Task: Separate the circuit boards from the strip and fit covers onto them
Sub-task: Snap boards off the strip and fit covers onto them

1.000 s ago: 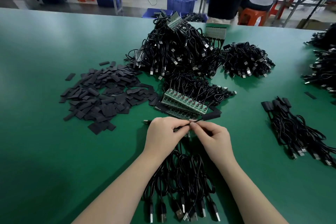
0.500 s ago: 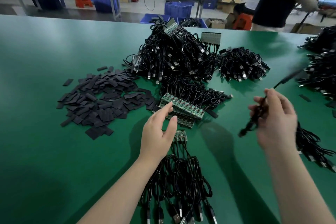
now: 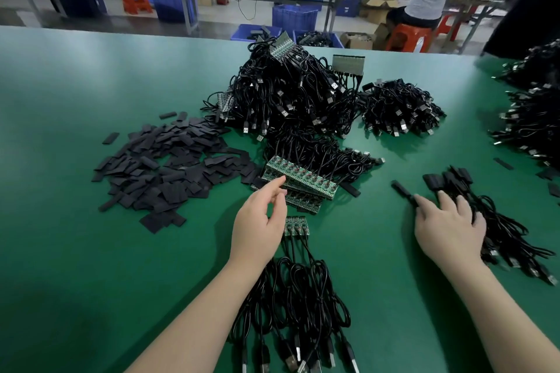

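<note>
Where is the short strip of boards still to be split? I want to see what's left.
In the head view, the short strip of boards lies on the green table at centre, just right of the left hand, nearer than the longer stacked strips.

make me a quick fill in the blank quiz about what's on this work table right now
1. The table top is ____ in colour.
2. The loose black covers lie to the ____ of the big cable heap.
3. The right hand rests on a bundle of ____ cables.

Missing words: green; left; black
</note>
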